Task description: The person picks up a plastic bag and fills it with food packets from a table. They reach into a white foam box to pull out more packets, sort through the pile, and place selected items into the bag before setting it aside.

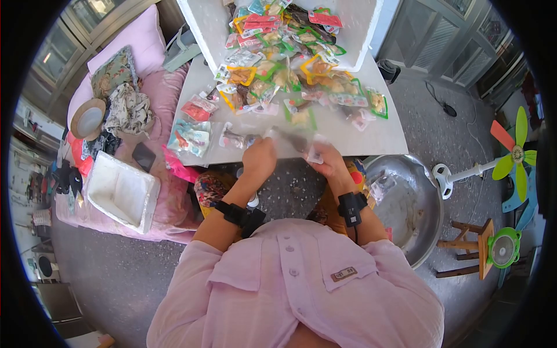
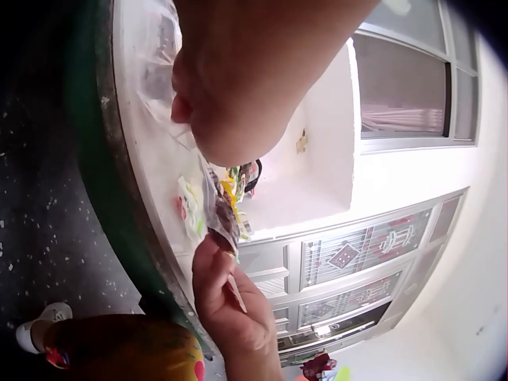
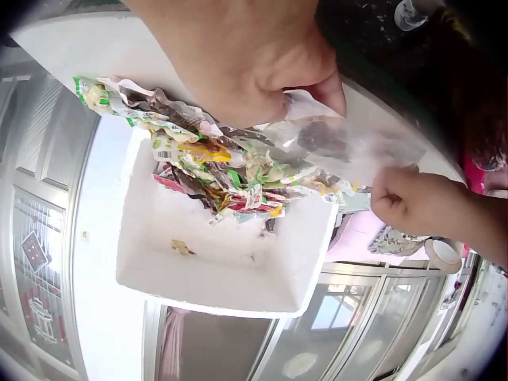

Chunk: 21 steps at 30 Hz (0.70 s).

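Observation:
Between my two hands, at the front edge of the white table [image 1: 226, 152], stretches a clear plastic packet [image 3: 321, 141] with dark food inside, blurred in the head view. My left hand [image 1: 259, 159] pinches one end of it, fingers curled. The other end is in the grip of my right hand [image 1: 329, 162], between thumb and fingers. Just beyond lies a heap of small food packets [image 1: 267, 87] with green, yellow and red edges. Left of my left hand are a clear packet with dark contents [image 1: 232, 138], a light-blue packet [image 1: 190, 138] and red packets [image 1: 199, 108].
At the table's back, a large white foam box [image 1: 201, 36] lies open towards me, packets spilling out. A wide metal basin [image 1: 434, 232] holding some clear packets stands at right, near a fan [image 1: 516, 153] and wooden stool [image 1: 484, 249]. A shallow foam box [image 1: 148, 203] rests on the pink bed [image 1: 174, 220].

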Available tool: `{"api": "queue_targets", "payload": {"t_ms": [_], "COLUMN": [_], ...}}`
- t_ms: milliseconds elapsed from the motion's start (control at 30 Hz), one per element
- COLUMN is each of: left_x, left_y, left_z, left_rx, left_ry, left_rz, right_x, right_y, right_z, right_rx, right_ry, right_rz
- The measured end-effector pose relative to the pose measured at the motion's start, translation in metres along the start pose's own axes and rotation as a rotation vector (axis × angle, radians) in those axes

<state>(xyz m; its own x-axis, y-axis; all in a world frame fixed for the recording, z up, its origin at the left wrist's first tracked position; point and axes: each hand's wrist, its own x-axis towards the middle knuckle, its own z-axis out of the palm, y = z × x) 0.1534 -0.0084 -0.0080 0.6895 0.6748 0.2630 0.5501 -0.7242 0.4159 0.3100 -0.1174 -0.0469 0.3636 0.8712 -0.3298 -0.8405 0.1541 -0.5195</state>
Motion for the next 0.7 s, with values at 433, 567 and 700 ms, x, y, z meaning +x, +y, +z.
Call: {"api": "queue_targets", "payload": {"t_ms": [433,567,700], "left_x": [-0.015,-0.017,-0.013], "left_y": [0.004,-0.002,0.002], "left_z": [-0.007,0.000,-0.008], "left_rx": [-0.074,-0.063,-0.114], "left_ry": [0.136,0.145,0.175], "left_rz": [0.163,0.178,0.205], "right_x": [0.009,0.035,0.072], "right_y": [0.014,0.032,0.059], "right_z": [0.072,0.044,0.033], "right_rx": [-0.913,-0.702,-0.320], "right_ry": [-0.085,-0.054,-0.048], "right_rz": [0.219,0.172,0.031]}}
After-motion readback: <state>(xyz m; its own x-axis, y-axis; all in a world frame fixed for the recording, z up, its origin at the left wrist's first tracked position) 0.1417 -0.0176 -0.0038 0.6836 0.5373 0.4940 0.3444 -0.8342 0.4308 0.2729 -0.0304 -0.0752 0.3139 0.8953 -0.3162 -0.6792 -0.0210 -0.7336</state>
